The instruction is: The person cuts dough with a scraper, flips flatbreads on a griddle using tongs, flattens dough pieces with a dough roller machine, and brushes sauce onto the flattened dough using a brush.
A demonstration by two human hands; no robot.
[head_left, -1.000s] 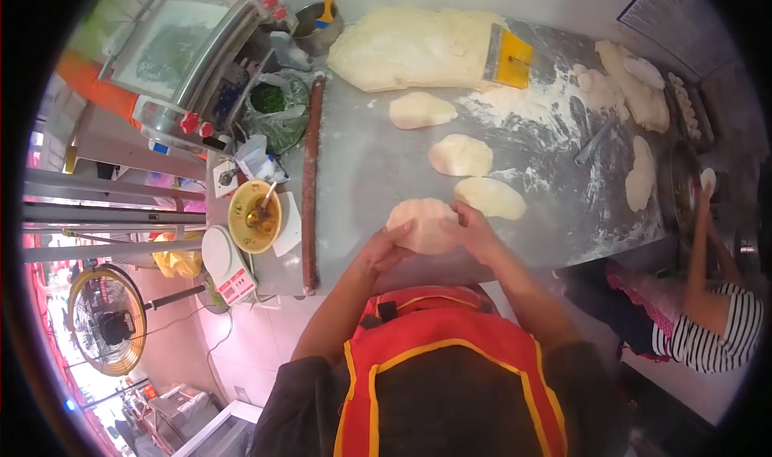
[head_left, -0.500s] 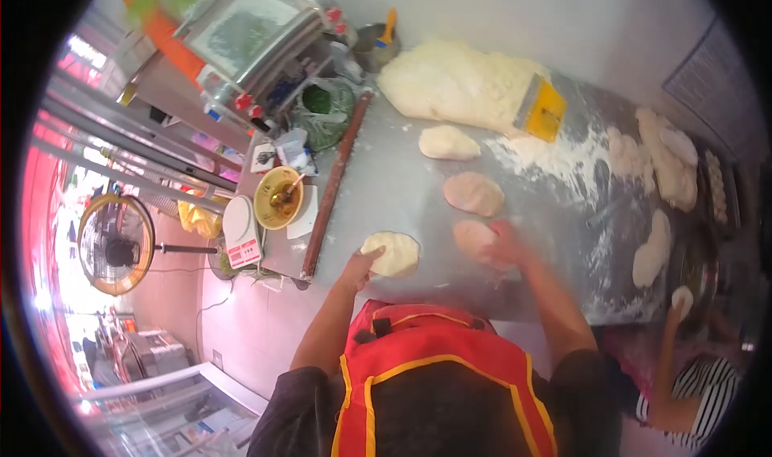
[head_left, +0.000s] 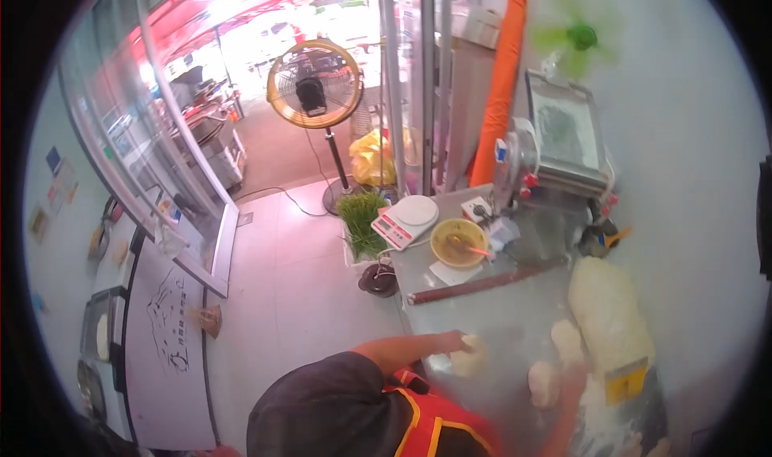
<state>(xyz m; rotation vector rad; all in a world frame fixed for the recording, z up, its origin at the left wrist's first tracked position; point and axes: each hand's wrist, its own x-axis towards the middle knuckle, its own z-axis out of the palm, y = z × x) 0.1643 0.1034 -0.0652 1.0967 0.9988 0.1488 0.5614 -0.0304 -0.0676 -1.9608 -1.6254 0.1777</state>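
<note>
A flattened piece of dough (head_left: 469, 360) lies near the front edge of the metal table, and my left hand (head_left: 453, 343) grips its near side. My right hand (head_left: 572, 377), blurred, is between two other dough pieces and the big dough mass; its fingers are not clear. One of those, a rounded dough piece (head_left: 544, 383), lies just left of it. The other, an oval dough piece (head_left: 567, 341), is just beyond its fingertips. At the right stretches the large dough mass (head_left: 609, 304), with a yellow dough scraper (head_left: 627, 383) at its near end.
A long rolling pin (head_left: 490, 284) crosses the table. Behind it are a yellow bowl (head_left: 458, 244) and a white kitchen scale (head_left: 406, 222). Greens (head_left: 362, 222) stand beside the table. A pedestal fan (head_left: 314, 87) is by the doorway. Flour (head_left: 591, 417) dusts the table.
My view has swung left toward the doorway and fan. My right hand has moved from the nearest dough piece to beside the farther ones. My left hand stays at its dough piece.
</note>
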